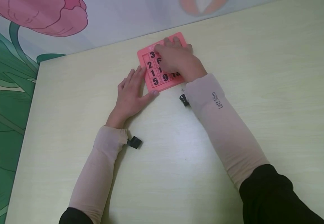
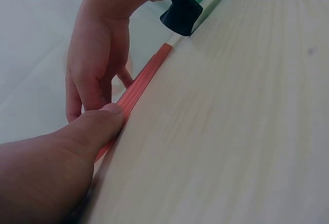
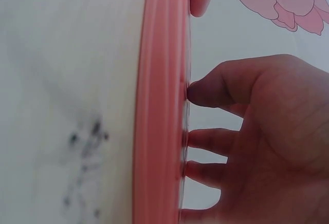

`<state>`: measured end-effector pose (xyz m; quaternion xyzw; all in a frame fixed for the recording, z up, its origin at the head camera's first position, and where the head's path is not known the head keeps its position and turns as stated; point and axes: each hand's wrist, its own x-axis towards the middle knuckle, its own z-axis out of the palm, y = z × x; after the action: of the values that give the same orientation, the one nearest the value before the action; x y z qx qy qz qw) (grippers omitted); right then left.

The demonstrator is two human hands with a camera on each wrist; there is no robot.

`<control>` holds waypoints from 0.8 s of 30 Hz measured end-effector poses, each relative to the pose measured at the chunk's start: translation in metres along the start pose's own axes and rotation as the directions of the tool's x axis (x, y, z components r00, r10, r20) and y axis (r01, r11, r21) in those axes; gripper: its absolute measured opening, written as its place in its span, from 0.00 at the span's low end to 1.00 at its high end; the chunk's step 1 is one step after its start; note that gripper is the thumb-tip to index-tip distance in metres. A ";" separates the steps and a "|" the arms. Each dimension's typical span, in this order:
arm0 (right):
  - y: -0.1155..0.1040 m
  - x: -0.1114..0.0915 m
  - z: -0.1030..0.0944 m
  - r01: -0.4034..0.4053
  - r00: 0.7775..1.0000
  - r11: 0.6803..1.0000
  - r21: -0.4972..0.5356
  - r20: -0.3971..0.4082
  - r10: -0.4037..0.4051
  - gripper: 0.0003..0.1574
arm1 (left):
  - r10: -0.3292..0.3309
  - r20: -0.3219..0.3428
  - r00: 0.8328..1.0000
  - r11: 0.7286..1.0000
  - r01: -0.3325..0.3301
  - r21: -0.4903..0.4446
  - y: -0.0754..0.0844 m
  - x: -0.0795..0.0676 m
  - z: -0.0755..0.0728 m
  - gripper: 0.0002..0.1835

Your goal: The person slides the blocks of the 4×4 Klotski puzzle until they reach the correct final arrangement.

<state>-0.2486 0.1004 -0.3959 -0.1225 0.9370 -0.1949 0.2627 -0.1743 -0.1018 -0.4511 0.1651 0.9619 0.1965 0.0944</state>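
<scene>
A pink number slide puzzle (image 1: 164, 84) lies on the table, its black-numbered tiles set in a frame. My left hand (image 1: 131, 95) braces its near left corner, fingers extended beside the left edge and the thumb by the near edge. In the left wrist view the left thumb (image 2: 97, 124) rests against the puzzle's side (image 2: 149, 77). Over the puzzle's right part is my right hand (image 1: 177, 59), hiding several tiles. Its spread fingertips touch the top face of the puzzle (image 3: 162, 100) in the right wrist view.
The pale wooden table (image 1: 162, 174) meets a wall with a painted pink flower (image 1: 47, 15) behind the puzzle. Green painted leaves (image 1: 5, 115) show past the table's left edge. Small black devices, one on the left sleeve cuff (image 1: 135, 142) and one on the right cuff (image 1: 183, 100), stick out.
</scene>
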 end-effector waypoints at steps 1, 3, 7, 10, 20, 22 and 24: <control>0.000 0.000 0.000 -0.001 1.000 1.000 -0.001 0.000 0.001 0.42 | 0.000 0.000 1.000 1.000 0.000 0.002 0.000 0.000 0.000 0.48; 0.000 -0.001 0.000 -0.002 1.000 1.000 -0.003 -0.001 0.002 0.42 | 0.002 0.000 1.000 1.000 -0.002 0.003 0.000 0.000 0.000 0.48; 0.000 -0.001 0.000 -0.001 1.000 1.000 -0.002 0.000 0.001 0.42 | 0.004 -0.001 1.000 1.000 -0.004 0.002 0.000 0.000 0.000 0.48; 0.000 -0.001 0.000 0.001 1.000 1.000 0.003 -0.006 -0.001 0.41 | 0.006 -0.002 1.000 1.000 -0.006 -0.001 0.000 -0.001 -0.001 0.47; -0.007 0.001 -0.001 -0.003 1.000 1.000 -0.002 0.002 0.003 0.42 | 0.006 -0.006 1.000 1.000 -0.006 -0.010 -0.003 -0.003 -0.004 0.47; -0.008 0.001 -0.001 -0.001 1.000 1.000 -0.002 0.005 0.001 0.42 | 0.007 -0.008 1.000 1.000 -0.007 -0.012 -0.003 -0.003 -0.004 0.46; -0.008 0.001 -0.001 0.001 1.000 1.000 -0.003 0.008 -0.001 0.42 | 0.007 -0.010 1.000 1.000 -0.007 -0.013 -0.004 -0.004 -0.004 0.46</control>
<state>-0.2488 0.0927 -0.3921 -0.1240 0.9361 -0.1933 0.2662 -0.1729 -0.1082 -0.4487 0.1669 0.9605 0.2038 0.0900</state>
